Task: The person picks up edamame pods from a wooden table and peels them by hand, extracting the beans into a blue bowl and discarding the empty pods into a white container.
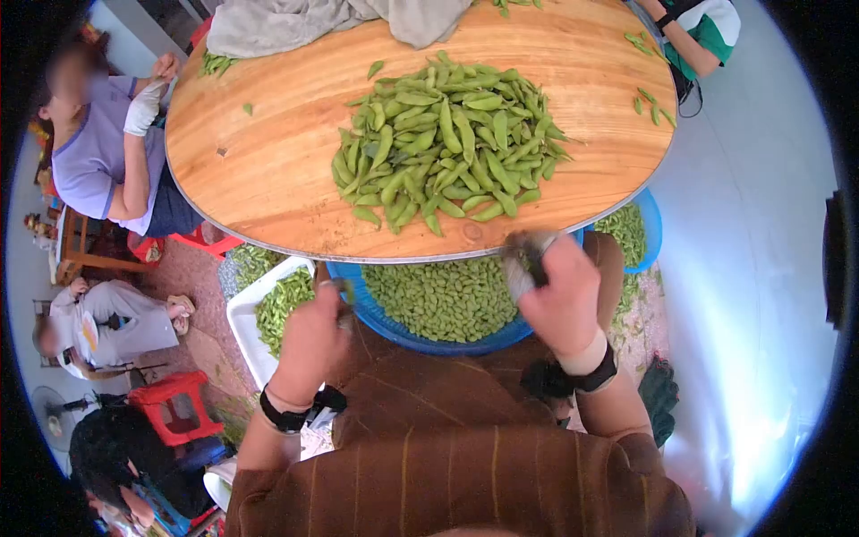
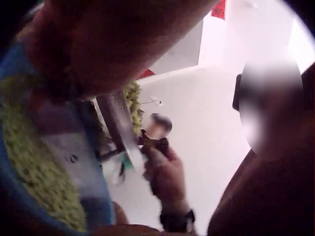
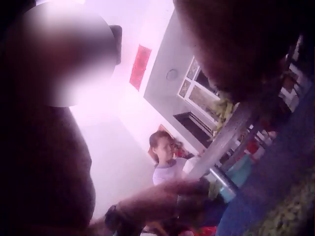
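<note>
Green pods [image 1: 447, 143] lie heaped on the round wooden table [image 1: 259, 152] in the head view. Below the table edge, a blue basin [image 1: 429, 345] holds many shelled green beans [image 1: 438, 300]. My left hand [image 1: 313, 340] is over the basin's left side, fingers curled; the right wrist view shows that hand [image 3: 157, 199] with a blurred green pod [image 3: 214, 189] at its fingertips. At the table edge, above the basin's right side, is my right hand [image 1: 564, 291], its fingers bent and partly covered in grey and dark material. Blur hides whether it holds anything.
A white tray [image 1: 242, 327] of green pods or shells stands left of the basin, another blue basin [image 1: 653, 228] at the right. Grey cloth [image 1: 277, 25] lies on the table's far side. Several people sit around, one in a lilac top [image 1: 89, 174]. A red stool [image 1: 174, 407] stands lower left.
</note>
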### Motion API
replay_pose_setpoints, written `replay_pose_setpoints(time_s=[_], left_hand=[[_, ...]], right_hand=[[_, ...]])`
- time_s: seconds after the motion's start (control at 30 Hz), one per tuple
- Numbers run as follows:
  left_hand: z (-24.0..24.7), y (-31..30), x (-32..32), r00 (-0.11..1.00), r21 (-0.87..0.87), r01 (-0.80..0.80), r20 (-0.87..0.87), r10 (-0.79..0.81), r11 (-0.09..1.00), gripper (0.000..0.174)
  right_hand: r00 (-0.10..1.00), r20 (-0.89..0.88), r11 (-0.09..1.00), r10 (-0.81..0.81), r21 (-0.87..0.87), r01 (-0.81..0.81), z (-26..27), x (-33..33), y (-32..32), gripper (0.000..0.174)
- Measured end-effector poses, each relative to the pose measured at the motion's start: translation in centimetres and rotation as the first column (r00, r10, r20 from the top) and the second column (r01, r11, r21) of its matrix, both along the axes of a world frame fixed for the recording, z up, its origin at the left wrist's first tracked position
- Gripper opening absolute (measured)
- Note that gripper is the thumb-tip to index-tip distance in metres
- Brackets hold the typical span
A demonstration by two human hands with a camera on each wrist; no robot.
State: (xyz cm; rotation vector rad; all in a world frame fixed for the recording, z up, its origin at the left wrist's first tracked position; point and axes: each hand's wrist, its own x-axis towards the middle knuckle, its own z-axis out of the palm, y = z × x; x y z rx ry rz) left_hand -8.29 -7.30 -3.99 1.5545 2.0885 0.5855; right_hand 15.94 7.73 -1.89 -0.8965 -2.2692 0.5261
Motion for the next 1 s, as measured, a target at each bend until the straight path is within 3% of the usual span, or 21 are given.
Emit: replay_pose_setpoints(time_s=[0.03, 0.07, 0.17, 0.2, 0.23, 0.3, 0.43, 0.57, 0.6, 0.67, 0.73, 0.8, 0.87, 0.9, 1.0], left_hand=[[-0.5, -0.7, -0.9, 0.974, -0.098, -0.067, -0.224, 0.044, 0.993, 0.023], [-0.9, -1.2, -1.2, 0.896, -0.176, -0.155, -0.44, 0.063, 0.972, 0.022], [-1.2, -1.9, -0.9, 0.823, -0.134, -0.262, -0.548, 0.149, 0.956, 0.02], [-0.4, -1.4, -0.1, 0.848, 0.006, -0.19, -0.503, 0.168, 0.982, 0.016], [0.3, -0.8, 0.4, 0.846, 0.008, -0.19, -0.506, 0.168, 0.982, 0.016], [1.6, 0.8, 1.6, 0.954, 0.198, 0.076, -0.299, -0.013, 0.977, 0.018], [3.9, 5.4, 5.2, 0.939, 0.502, 0.337, -0.235, -0.25, 0.796, 0.017], [4.2, 7.4, 7.3, 0.927, 0.414, 0.375, -0.151, -0.344, 0.829, 0.014], [3.7, 7.5, 7.2, 0.917, 0.364, 0.392, -0.073, -0.393, 0.845, 0.013], [2.7, 7.7, 7.0, 0.897, 0.31, 0.419, 0.007, -0.442, 0.854, 0.011], [1.7, 7.4, 6.9, 0.815, 0.281, 0.208, 0.48, -0.325, 0.937, 0.011], [1.3, 7.2, 7.3, 0.788, 0.31, 0.156, 0.533, -0.308, 0.938, 0.015], [1.3, 7.0, 7.3, 0.757, 0.34, 0.098, 0.585, -0.292, 0.935, 0.021], [1.5, 7.0, 7.1, 0.774, 0.338, 0.14, 0.549, -0.316, 0.931, 0.017], [1.6, 6.9, 6.9, 0.838, 0.358, 0.194, 0.423, -0.344, 0.913, 0.017]], right_hand=[[0.99, 0.002, 0.986, -0.142, 0.087, 0.141, 0.4, -0.3, 0.7, 0.026], [0.983, -0.026, 0.977, -0.18, 0.109, 0.182, 0.4, -0.7, 1.6, 0.025], [0.98, 0.09, 0.978, -0.18, 0.126, 0.168, 0.7, -1.1, 2.3, 0.026], [0.98, 0.082, 0.977, -0.181, 0.127, 0.17, 0.5, -1.0, 2.3, 0.026], [0.984, 0.048, 0.982, -0.169, 0.097, 0.164, 0.3, -0.8, 2.2, 0.026], [0.987, 0.018, 0.986, -0.157, 0.067, 0.155, 0.1, -0.6, 1.8, 0.025], [0.99, -0.12, 0.986, -0.072, -0.156, 0.052, 1.3, 0.1, 0.3, 0.019], [0.987, -0.159, 0.929, 0.037, -0.358, -0.093, 0.9, 1.9, -0.6, 0.016], [0.968, -0.25, 0.908, 0.007, -0.405, -0.111, 1.4, 1.7, -1.0, 0.019], [0.967, -0.253, 0.89, -0.026, -0.447, -0.093, 1.7, 1.8, -1.4, 0.021], [0.964, -0.258, 0.867, -0.055, -0.491, -0.082, 1.6, 1.7, -1.8, 0.024], [0.964, -0.266, 0.805, -0.009, -0.573, -0.151, 1.4, 1.6, -2.3, 0.026], [0.978, -0.203, 0.822, 0.04, -0.55, -0.148, 1.0, 1.6, -2.4, 0.025], [0.987, -0.135, 0.839, 0.083, -0.524, -0.142, 0.8, 1.6, -2.4, 0.023], [0.977, -0.186, 0.809, 0.101, -0.557, -0.19, 0.7, 1.6, -2.2, 0.023]])
